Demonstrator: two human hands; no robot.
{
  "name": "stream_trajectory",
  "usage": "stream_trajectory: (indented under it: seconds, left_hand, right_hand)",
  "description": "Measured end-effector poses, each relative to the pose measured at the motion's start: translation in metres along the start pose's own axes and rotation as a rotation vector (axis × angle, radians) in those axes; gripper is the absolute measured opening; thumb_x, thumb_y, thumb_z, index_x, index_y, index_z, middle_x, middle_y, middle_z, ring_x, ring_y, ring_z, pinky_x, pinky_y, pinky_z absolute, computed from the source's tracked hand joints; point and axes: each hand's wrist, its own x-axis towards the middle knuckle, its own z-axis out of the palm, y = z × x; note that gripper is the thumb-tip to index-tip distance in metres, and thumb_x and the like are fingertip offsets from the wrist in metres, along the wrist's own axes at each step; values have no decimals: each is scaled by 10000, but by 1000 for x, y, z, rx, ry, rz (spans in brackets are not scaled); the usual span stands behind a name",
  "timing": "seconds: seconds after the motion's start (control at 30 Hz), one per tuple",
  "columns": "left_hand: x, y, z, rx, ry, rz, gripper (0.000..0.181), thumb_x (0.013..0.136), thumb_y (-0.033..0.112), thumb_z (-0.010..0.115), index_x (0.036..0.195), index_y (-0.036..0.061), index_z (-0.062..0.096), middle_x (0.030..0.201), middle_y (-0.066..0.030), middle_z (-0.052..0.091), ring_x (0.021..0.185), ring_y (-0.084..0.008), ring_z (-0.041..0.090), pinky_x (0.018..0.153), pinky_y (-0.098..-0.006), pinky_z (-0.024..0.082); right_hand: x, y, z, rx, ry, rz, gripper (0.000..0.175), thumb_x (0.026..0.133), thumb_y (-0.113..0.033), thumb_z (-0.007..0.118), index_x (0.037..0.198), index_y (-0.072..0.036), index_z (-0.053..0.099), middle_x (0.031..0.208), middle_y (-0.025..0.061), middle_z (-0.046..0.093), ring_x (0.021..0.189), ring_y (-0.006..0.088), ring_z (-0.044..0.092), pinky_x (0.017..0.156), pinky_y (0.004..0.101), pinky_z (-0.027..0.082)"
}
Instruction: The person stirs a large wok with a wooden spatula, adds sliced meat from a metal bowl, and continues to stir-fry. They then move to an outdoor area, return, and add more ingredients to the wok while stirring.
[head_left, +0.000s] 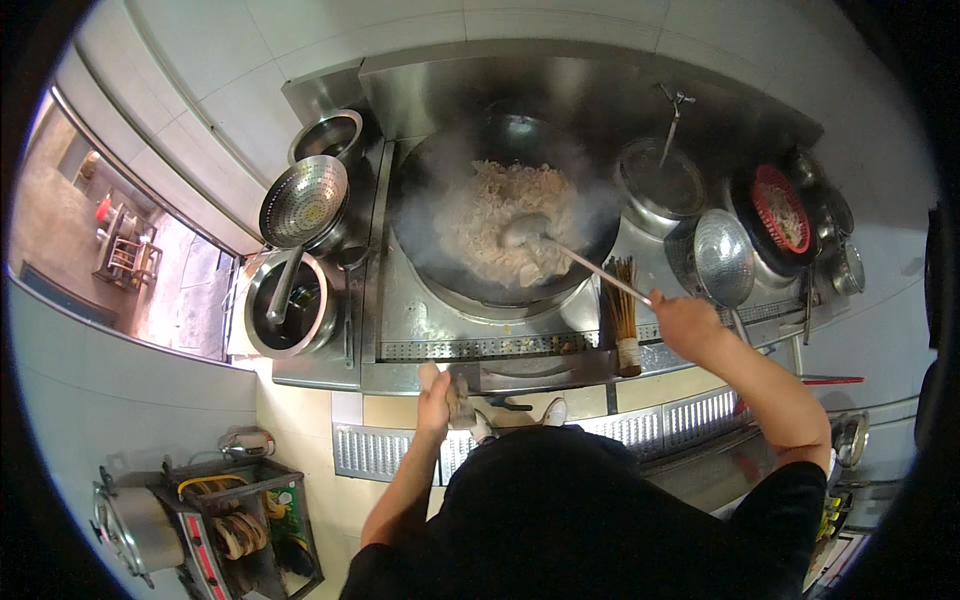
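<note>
My right hand (686, 324) is closed around the handle of a long wok ladle (526, 229). The ladle's bowl rests among pale, shredded or sliced food (495, 202) in a large black wok (431, 169). Steam rises over the wok and blurs part of the food. In my left hand (433, 405) is a folded greyish cloth (459, 401), held near the front edge of the steel stove. A bamboo wok brush (624, 315) lies between the wok and my right hand.
A perforated strainer (304, 201) lies across pots on the left, above a steel pot (330, 319) of dark liquid. To the right are a tap (675, 105), a lidded pot (660, 180), another strainer (722, 247) and a red basket (780, 206). Floor grating (382, 450) runs below.
</note>
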Motion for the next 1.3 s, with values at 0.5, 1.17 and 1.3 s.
stream_trajectory:
  seconds: [0.5,1.17,1.3]
  left_hand:
    - [-38,-40,-19,88,83,110,445,887,402,649,982,-32,622,860,-103,648,750,-194,631,669,-328,520]
    - [-58,-44,-23,234,140,172,347,910,321,627,976,-19,647,857,-80,650,739,-172,616,650,-306,496]
    - [-67,-44,-32,157,200,154,351,911,323,631,965,-24,643,829,-62,637,710,-158,598,635,-298,491]
  right_hand:
    - [112,-19,-7,559,134,31,381,848,-89,500,1207,38,520,1059,278,641,987,435,627,847,490,498]
    - [127,-10,-2,498,78,-214,321,839,-84,522,1122,68,530,1005,253,667,957,418,649,817,476,509]
    - [137,-17,-19,600,198,-98,342,832,-76,495,1139,69,535,1070,298,633,1015,425,627,850,488,495]
